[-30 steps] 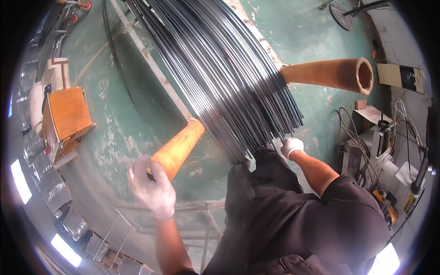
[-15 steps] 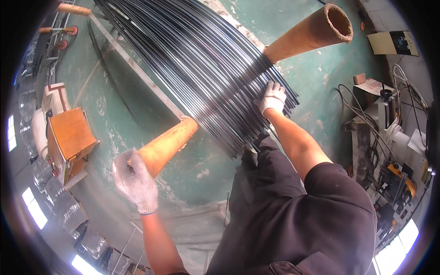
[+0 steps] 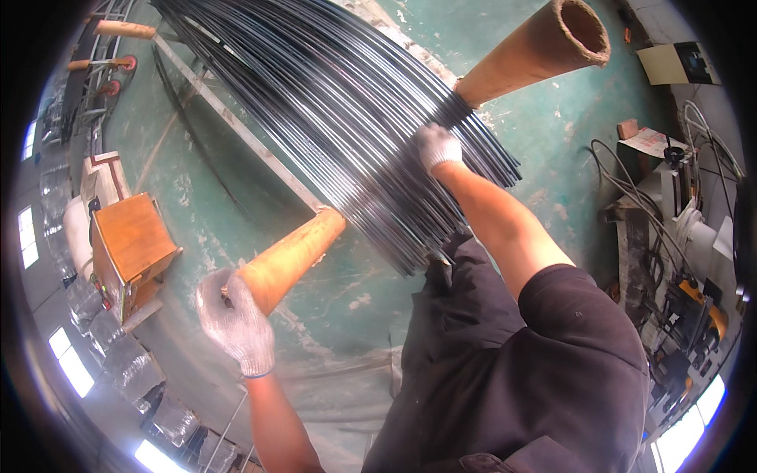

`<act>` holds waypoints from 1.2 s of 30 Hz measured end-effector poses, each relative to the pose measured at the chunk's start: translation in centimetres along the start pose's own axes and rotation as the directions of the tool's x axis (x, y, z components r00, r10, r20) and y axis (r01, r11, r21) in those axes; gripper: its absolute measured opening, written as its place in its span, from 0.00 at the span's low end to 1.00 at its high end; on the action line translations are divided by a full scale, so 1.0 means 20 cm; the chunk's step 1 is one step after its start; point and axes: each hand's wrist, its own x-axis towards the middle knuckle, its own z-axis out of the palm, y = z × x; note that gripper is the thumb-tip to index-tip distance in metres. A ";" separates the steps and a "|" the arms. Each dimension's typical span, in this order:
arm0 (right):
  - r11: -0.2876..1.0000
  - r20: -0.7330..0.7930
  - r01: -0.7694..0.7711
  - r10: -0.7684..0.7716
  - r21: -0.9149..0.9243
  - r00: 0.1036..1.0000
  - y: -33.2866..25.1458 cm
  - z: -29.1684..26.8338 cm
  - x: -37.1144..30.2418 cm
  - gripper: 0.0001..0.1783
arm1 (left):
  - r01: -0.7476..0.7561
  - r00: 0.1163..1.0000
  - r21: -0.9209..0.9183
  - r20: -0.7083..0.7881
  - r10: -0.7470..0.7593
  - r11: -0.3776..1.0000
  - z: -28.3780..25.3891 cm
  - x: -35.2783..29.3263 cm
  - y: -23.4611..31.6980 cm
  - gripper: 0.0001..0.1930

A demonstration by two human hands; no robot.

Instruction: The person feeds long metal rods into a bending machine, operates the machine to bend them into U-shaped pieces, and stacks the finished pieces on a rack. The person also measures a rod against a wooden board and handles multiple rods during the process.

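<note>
A wide bundle of long, thin black rods (image 3: 339,134) runs from the far left to its near ends in front of my legs. My right hand (image 3: 438,147), in a pale knit glove, lies on top of the bundle near its right side. Its fingers are curled down against the rods, their tips hidden. Two brown cardboard tubes flank the bundle. My left hand (image 3: 235,322), gloved too, is closed round the upper end of the left cardboard tube (image 3: 296,251). The right cardboard tube (image 3: 516,63) leans outward with its hollow end up.
Between the bundle and an orange-brown wooden box (image 3: 134,236) on the left runs a pale metal bar (image 3: 244,130). Tools and looped cables (image 3: 631,189) crowd a bench on the right. Rods lie on the worn green floor (image 3: 205,177); a wheeled rack (image 3: 106,67) stands far left.
My right hand has moved left and away from me, from the bundle's near right edge onto its top. My left hand stays on the tube. The view has shifted slightly.
</note>
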 end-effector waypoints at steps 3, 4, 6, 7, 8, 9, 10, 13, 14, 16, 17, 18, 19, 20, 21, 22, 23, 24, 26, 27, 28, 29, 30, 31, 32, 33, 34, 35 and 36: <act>0.995 0.118 0.026 -0.014 -0.096 0.993 -0.07 0.00 0.16 0.10 | 0.007 1.000 -0.011 0.007 -0.007 1.000 -0.01 0.00 -0.01 0.12; 0.991 0.168 0.026 -0.003 -0.134 0.986 -0.08 -0.01 0.18 0.13 | 0.015 1.000 -0.023 0.007 -0.015 1.000 -0.01 0.00 -0.01 0.12; 0.988 0.190 0.045 -0.017 -0.145 0.982 -0.11 -0.02 0.19 0.15 | 0.043 0.999 -0.036 0.005 -0.043 0.998 0.00 -0.01 -0.01 0.13; 0.987 0.200 0.054 -0.023 -0.150 0.979 -0.13 -0.03 0.19 0.16 | 0.053 0.999 -0.036 0.001 -0.053 0.998 0.00 -0.01 -0.01 0.13; 0.985 0.218 0.064 -0.028 -0.159 0.975 -0.14 -0.05 0.19 0.17 | 0.065 0.998 -0.039 -0.003 -0.065 0.997 -0.01 -0.02 -0.01 0.14; 0.983 0.236 0.074 -0.032 -0.168 0.971 -0.15 -0.07 0.19 0.19 | 0.074 0.997 -0.041 0.009 -0.073 0.996 -0.01 -0.02 -0.01 0.14; 0.981 0.253 0.083 -0.037 -0.176 0.967 -0.16 -0.09 0.19 0.20 | 0.082 0.996 -0.044 0.020 -0.081 0.996 -0.01 -0.02 -0.01 0.14; 0.978 0.280 0.149 -0.102 -0.149 0.955 -0.17 -0.11 0.20 0.22 | 0.111 0.993 -0.028 0.041 -0.110 0.993 -0.02 -0.02 0.00 0.15; 0.977 0.277 0.170 -0.130 -0.127 0.952 -0.16 -0.11 0.20 0.23 | 0.119 0.992 -0.019 0.046 -0.118 0.993 -0.02 -0.02 0.00 0.15; 0.976 0.268 0.197 -0.166 -0.092 0.949 -0.15 -0.09 0.21 0.22 | 0.108 0.994 -0.028 0.037 -0.107 0.994 -0.02 -0.01 0.00 0.15; 0.976 0.264 0.201 -0.174 -0.080 0.949 -0.15 -0.07 0.21 0.21 | 0.102 0.994 -0.032 0.035 -0.101 0.994 -0.01 -0.01 -0.01 0.14; 0.976 0.259 0.205 -0.181 -0.068 0.949 -0.14 -0.06 0.21 0.20 | 0.113 0.993 -0.034 0.034 -0.112 0.993 -0.01 -0.01 0.00 0.14; 0.983 0.260 0.175 -0.155 -0.055 0.953 -0.14 -0.05 0.22 0.18 | 0.124 0.992 -0.036 0.033 -0.122 0.992 -0.01 -0.02 0.02 0.14; 0.988 0.262 0.148 -0.132 -0.042 0.956 -0.15 -0.05 0.23 0.17 | 0.137 0.990 -0.036 0.031 -0.136 0.990 -0.01 -0.02 0.03 0.14; 0.992 0.266 0.121 -0.109 -0.028 0.958 -0.16 -0.05 0.23 0.16 | 0.143 0.989 -0.030 0.029 -0.142 0.989 -0.01 -0.02 0.03 0.14; 0.995 0.292 0.096 -0.087 -0.017 0.953 -0.17 -0.04 0.26 0.16 | 0.149 0.989 -0.024 0.026 -0.148 0.989 -0.01 -0.02 0.02 0.14; 0.998 0.321 0.068 -0.061 -0.010 0.945 -0.19 -0.07 0.29 0.16 | 0.156 0.987 -0.019 0.029 -0.155 0.988 -0.01 -0.03 0.02 0.14; 0.999 0.351 0.040 -0.036 -0.003 0.936 -0.21 -0.10 0.32 0.16 | 0.159 0.987 0.003 0.022 -0.159 0.987 -0.01 -0.03 0.02 0.14; 0.999 0.419 -0.006 0.019 -0.032 0.908 -0.23 -0.11 0.36 0.17 | 0.157 0.987 0.044 0.015 -0.157 0.987 -0.01 -0.01 0.02 0.15; 0.999 0.446 -0.017 0.036 -0.047 0.894 -0.24 -0.11 0.38 0.18 | 0.149 0.989 0.040 0.017 -0.149 0.988 -0.01 -0.01 0.01 0.15; 0.998 0.476 -0.052 0.060 -0.031 0.877 -0.25 -0.12 0.40 0.20 | 0.146 0.989 0.038 0.011 -0.146 0.989 -0.01 -0.01 0.01 0.15; 0.996 0.516 -0.088 0.088 -0.024 0.852 -0.29 -0.15 0.42 0.20 | 0.150 0.989 0.037 0.000 -0.150 0.988 -0.01 -0.03 0.01 0.15; 0.991 0.551 -0.133 0.120 -0.017 0.826 -0.32 -0.18 0.45 0.21 | 0.151 0.988 0.043 0.001 -0.152 0.988 -0.01 -0.02 0.01 0.15; 0.984 0.586 -0.178 0.151 -0.011 0.796 -0.33 -0.20 0.47 0.21 | 0.153 0.988 0.049 0.002 -0.153 0.987 -0.01 -0.02 0.02 0.16; 0.974 0.514 -0.219 0.162 0.052 0.842 -0.29 -0.12 0.48 0.22 | 0.144 0.990 0.055 0.005 -0.144 0.988 -0.01 -0.01 0.03 0.16; 0.991 0.483 -0.120 0.076 0.060 0.872 -0.26 -0.10 0.47 0.24 | 0.149 0.989 0.048 0.006 -0.149 0.988 -0.01 -0.02 0.03 0.16; 0.997 0.506 -0.058 0.026 0.048 0.862 -0.24 -0.08 0.49 0.24 | 0.152 0.988 0.041 0.007 -0.153 0.987 -0.01 -0.01 0.02 0.16; 0.999 0.529 0.010 -0.027 0.035 0.848 -0.23 -0.08 0.50 0.25 | 0.162 0.987 0.031 0.006 -0.162 0.986 -0.01 -0.01 0.02 0.17; 1.000 0.539 0.019 -0.030 0.025 0.842 -0.21 -0.09 0.49 0.25 | 0.167 0.986 0.031 0.009 -0.167 0.986 0.00 -0.01 0.02 0.17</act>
